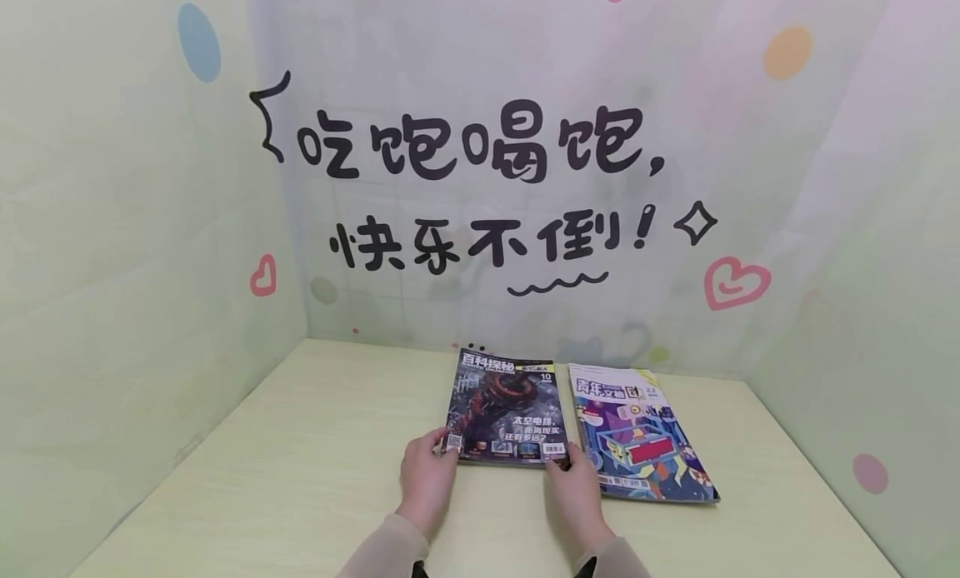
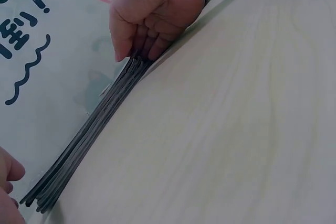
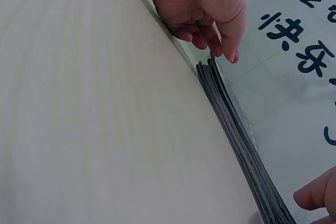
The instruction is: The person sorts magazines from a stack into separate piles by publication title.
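Observation:
A stack of magazines (image 1: 506, 407) lies on the table, with a dark cover showing a red-and-black machine on top. My left hand (image 1: 429, 478) pinches its near left corner, the thumb over the cover. At the near right corner my right hand (image 1: 573, 486) grips the stack, thumb on top. From the left wrist, the right hand (image 2: 157, 17) has its fingers curled at the end of the layered page edges (image 2: 89, 135). In the right wrist view, the left hand's (image 3: 202, 11) fingertips meet the top corner of the stack (image 3: 236, 135).
A second magazine (image 1: 637, 436) with a purple, colourful cover lies close to the right of the stack, slightly angled. The pale wooden table (image 1: 262, 461) is enclosed by a printed cloth backdrop (image 1: 480, 62) at the back and sides.

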Motion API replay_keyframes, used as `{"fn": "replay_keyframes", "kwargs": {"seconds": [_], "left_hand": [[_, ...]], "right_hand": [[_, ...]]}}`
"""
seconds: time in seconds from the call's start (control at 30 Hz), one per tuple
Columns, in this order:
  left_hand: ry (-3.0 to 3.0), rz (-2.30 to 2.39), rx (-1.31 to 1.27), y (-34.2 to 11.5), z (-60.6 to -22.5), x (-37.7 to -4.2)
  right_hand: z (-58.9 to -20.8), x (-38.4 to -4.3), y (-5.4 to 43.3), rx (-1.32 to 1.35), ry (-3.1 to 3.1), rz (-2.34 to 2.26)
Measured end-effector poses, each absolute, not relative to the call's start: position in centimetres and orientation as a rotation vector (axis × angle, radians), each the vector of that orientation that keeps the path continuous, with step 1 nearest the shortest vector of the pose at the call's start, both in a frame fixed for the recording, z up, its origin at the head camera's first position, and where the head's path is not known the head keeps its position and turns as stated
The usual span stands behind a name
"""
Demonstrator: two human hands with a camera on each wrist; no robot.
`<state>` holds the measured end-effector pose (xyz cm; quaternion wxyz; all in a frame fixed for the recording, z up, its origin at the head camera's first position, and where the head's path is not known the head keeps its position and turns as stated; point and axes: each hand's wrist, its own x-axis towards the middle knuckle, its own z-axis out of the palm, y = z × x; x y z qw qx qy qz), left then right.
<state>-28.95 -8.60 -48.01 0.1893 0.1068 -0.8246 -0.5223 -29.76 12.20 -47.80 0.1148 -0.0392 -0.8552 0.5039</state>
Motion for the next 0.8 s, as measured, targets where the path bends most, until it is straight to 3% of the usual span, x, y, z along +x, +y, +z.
{"fn": "replay_keyframes", "kwargs": {"seconds": [0.8], "left_hand": [[-2.382, -1.373, 0.297, -8.75, -48.37, -29.27]], "right_hand": [[-47.75, -29.42, 11.98, -0.134, -2.472, 1.470]]}}
